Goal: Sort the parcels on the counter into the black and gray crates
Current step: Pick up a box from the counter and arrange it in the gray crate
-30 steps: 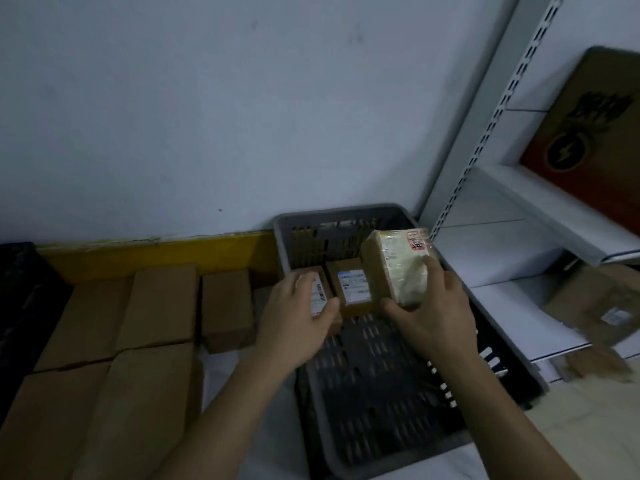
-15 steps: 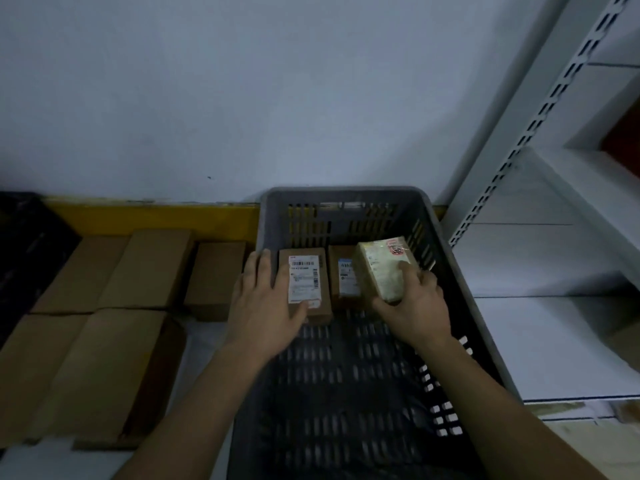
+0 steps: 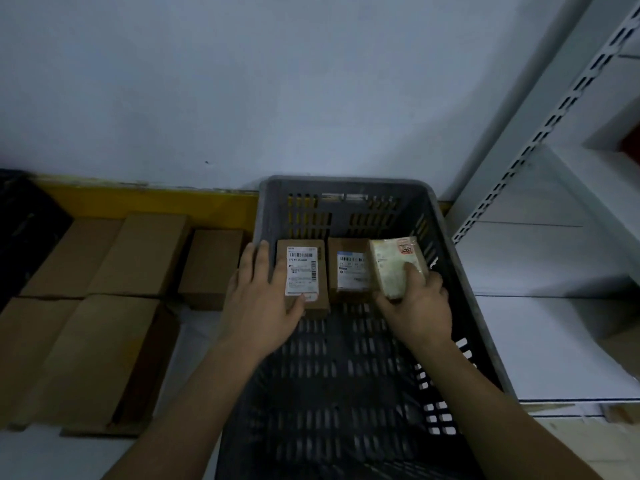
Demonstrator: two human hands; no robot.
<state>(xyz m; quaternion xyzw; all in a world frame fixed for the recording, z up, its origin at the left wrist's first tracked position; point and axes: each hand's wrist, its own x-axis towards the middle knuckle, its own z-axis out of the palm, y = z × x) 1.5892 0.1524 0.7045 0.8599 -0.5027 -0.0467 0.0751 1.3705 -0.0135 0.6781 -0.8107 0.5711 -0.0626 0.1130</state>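
Note:
The gray crate stands against the wall with two small brown parcels at its far end. My left hand grips the left brown parcel, which carries a white barcode label. The second brown parcel lies just right of it. My right hand holds a pale yellowish wrapped parcel low inside the crate, against the second brown parcel. A black crate shows at the far left edge.
Several plain brown cardboard boxes lie on the white counter left of the gray crate, one small box right beside it. A yellow strip runs along the wall. White metal shelving rises on the right.
My right hand has lowered the pale parcel into the gray crate beside the brown parcels. My left hand has stayed on the labelled parcel, and my head has tilted down over the crate.

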